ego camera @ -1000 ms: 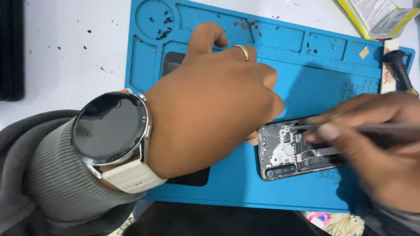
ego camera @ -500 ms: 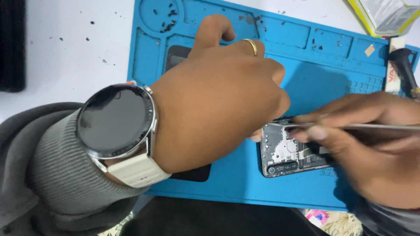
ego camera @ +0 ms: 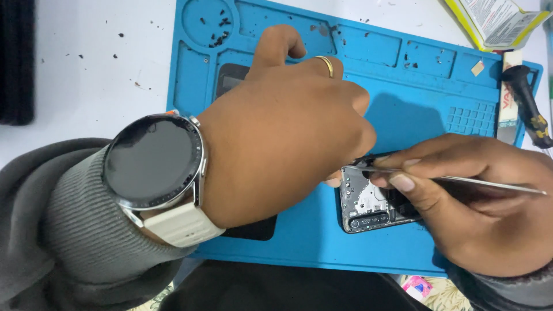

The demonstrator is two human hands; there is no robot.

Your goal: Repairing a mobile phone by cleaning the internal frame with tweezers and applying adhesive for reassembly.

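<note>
An opened phone (ego camera: pixel 368 204) with bare circuitry and its back cover off lies on a blue repair mat (ego camera: pixel 403 121). My left hand (ego camera: pixel 288 132), with a gold ring and a round dark wristwatch on a white strap, rests curled over the phone's left part and covers it. My right hand (ego camera: pixel 478 201) pinches thin metal tweezers (ego camera: pixel 461 180) whose tip lies over the phone's top edge, close to my left fingertips. Most of the phone is hidden under both hands.
The mat's top compartments hold several small dark screws (ego camera: pixel 219 26). A black-handled tool (ego camera: pixel 527 101) lies at the mat's right edge. A yellow-edged packet (ego camera: pixel 495 20) sits at the top right. A dark flat panel (ego camera: pixel 253 229) lies under my left wrist. White table (ego camera: pixel 80 57) spreads left.
The view has shifted slightly, so both hands sit a little further right in the frame. The tweezers' tip has crept left along the phone's top edge. Both hands keep their hold.
</note>
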